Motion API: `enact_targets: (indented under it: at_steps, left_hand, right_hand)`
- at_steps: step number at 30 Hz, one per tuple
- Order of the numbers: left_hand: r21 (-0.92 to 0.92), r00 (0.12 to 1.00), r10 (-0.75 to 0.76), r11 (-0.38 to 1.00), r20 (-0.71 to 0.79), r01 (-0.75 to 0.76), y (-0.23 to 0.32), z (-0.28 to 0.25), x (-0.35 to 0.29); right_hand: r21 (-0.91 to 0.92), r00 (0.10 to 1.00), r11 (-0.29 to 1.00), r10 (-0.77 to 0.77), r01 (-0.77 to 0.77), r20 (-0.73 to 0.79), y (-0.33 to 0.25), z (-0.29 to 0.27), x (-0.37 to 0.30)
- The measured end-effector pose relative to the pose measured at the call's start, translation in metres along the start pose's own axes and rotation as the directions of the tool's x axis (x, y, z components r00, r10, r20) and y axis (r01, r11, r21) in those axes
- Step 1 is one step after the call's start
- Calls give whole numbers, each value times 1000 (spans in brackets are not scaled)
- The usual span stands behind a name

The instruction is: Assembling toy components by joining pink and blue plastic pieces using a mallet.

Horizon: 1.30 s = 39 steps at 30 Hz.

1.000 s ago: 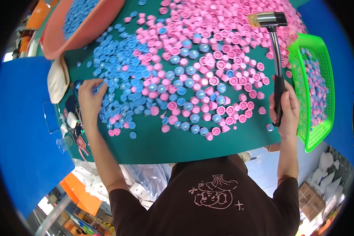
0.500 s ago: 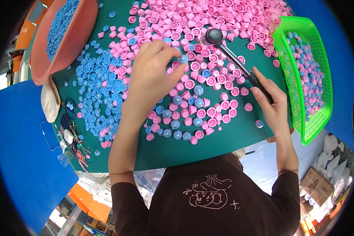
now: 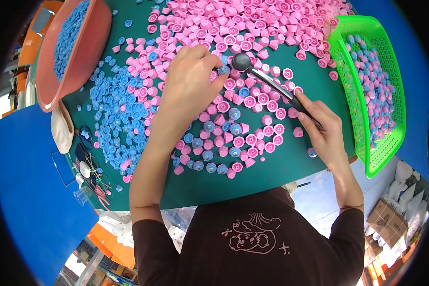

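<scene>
My left hand (image 3: 188,83) reaches over the table among the pink cups, its thumb and fingers closed at a small blue cap (image 3: 223,69). The fingers partly hide that cap. In my right hand (image 3: 325,131) is a mallet (image 3: 267,82), gripped by its black handle. Its round black head lies right beside the blue cap and my left fingertips. Small fluted pink cups (image 3: 263,98) stand around both hands. Several blue caps with shiny centres (image 3: 208,155) sit among the pink cups nearer to me.
On the green table (image 3: 291,162), loose blue caps (image 3: 119,112) are heaped at left and pink cups (image 3: 271,21) at the back. A salmon-coloured basin (image 3: 81,71) of blue pieces stands far left. A green basket (image 3: 388,138) at right holds pink-and-blue pieces. Cords and a white pouch (image 3: 62,126) line the left edge.
The mallet's head has come down and leftward, close to my left fingertips. My left hand has stayed by the blue cap. The whole view has shifted slightly.
</scene>
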<state>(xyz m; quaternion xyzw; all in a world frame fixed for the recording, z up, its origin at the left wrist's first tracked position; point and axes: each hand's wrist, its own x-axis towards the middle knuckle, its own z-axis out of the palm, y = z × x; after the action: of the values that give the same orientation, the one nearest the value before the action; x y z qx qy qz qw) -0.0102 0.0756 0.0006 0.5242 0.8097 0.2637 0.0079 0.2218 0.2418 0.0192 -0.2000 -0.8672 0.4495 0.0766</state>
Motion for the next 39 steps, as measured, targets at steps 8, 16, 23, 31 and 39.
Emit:
enact_targets:
  at_steps: [8, 16, 23, 31, 39]
  left_hand:
    - [14, 977, -178, 983, -115, 181, -12, -56, -27]
    - [-42, 658, -626, 737, -419, 674, -89, -146, -149]
    - [133, 652, -671, 654, -353, 745, -131, -142, -192]
    - [205, 682, -650, 656, -336, 726, -179, -129, -188]
    - [68, 585, -742, 600, -328, 797, -188, -132, -205]
  right_hand:
    - [-308, 978, 928, -204, 208, 45, -8, 11, 8]
    - [-66, 990, 996, -67, 59, -126, 3, 6, 13]
    - [161, 988, 983, 108, -89, -114, 14, 11, 11]
    - [211, 990, 969, 135, -126, -30, -3, 7, 3]
    - [-87, 999, 995, -47, 49, 28, -17, 10, 6]
